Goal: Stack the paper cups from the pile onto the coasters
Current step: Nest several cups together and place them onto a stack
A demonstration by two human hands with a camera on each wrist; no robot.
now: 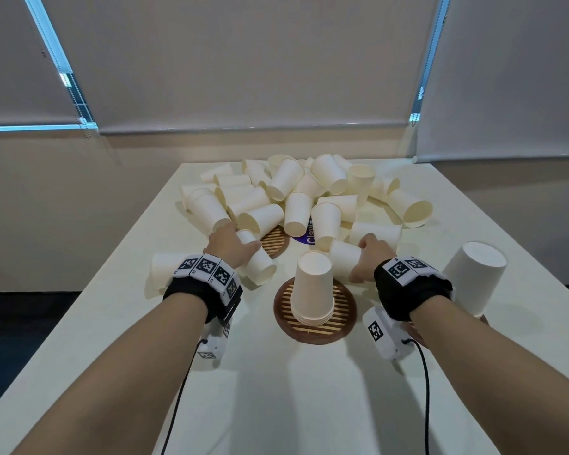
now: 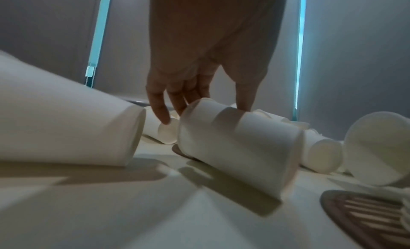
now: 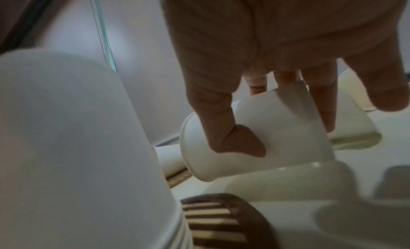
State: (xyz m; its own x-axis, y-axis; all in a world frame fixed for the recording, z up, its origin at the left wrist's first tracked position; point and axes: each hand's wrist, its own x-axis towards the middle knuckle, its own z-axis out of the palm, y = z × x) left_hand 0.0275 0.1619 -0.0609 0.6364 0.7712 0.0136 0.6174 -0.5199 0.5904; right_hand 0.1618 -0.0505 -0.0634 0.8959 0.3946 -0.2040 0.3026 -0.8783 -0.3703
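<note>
On the pale cream counter [image 1: 309,389], the loose pile of white paper cups [image 1: 296,192] lies beyond the round brown slatted coaster [image 1: 344,318] bearing a short upturned stack. The left hand [image 1: 230,246] closes its fingers [image 2: 159,110] round a lying cup [image 1: 258,261]; the right hand [image 1: 372,257] pinches another [image 3: 255,138]. Best to grip lightly, invert each and lower it squarely over the stack. A purple sticker [image 1: 306,236] reads partly "Clay".
</note>
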